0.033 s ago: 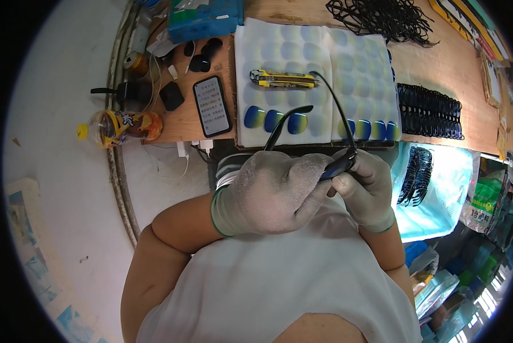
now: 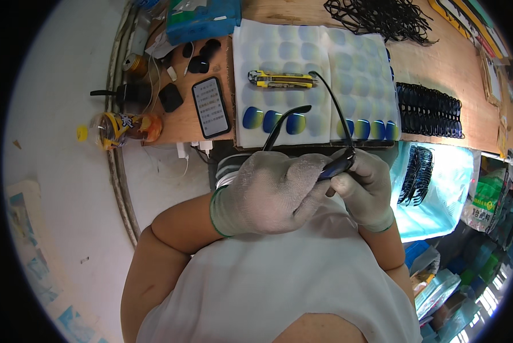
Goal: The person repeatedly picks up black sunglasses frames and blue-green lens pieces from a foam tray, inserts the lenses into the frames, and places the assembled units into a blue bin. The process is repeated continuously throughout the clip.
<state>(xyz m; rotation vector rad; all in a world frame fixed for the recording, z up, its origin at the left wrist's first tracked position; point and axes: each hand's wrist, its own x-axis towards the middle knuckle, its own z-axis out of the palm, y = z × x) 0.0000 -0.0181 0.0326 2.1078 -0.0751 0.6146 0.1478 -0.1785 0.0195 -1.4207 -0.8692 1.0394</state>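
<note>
Between my two white-gloved hands is a pair of black glasses point(image 2: 337, 166), its arms pointing away from me toward the table. My left hand point(image 2: 272, 191) is closed around one side of the frame and hides most of it. At the other side, my right hand point(image 2: 364, 186) pinches the front near the hinge. A dark lens area shows between the hands. Just beyond them lie several blue-yellow lenses point(image 2: 296, 123) in rows on white paper sheets point(image 2: 319, 128), many covered by the paper. A yellow utility knife point(image 2: 282, 79) rests on the sheets.
To the left are a phone point(image 2: 212, 107), a drink bottle point(image 2: 122, 129) and a blue box point(image 2: 202, 24). Stacked black frames point(image 2: 430, 110) sit at the right, with a tangle of black frame parts point(image 2: 382, 20) behind. A lined bin point(image 2: 445, 194) beside me holds more glasses.
Almost nothing differs. The table and its contents appear shifted very slightly left, while both hands keep their hold on the glasses.
</note>
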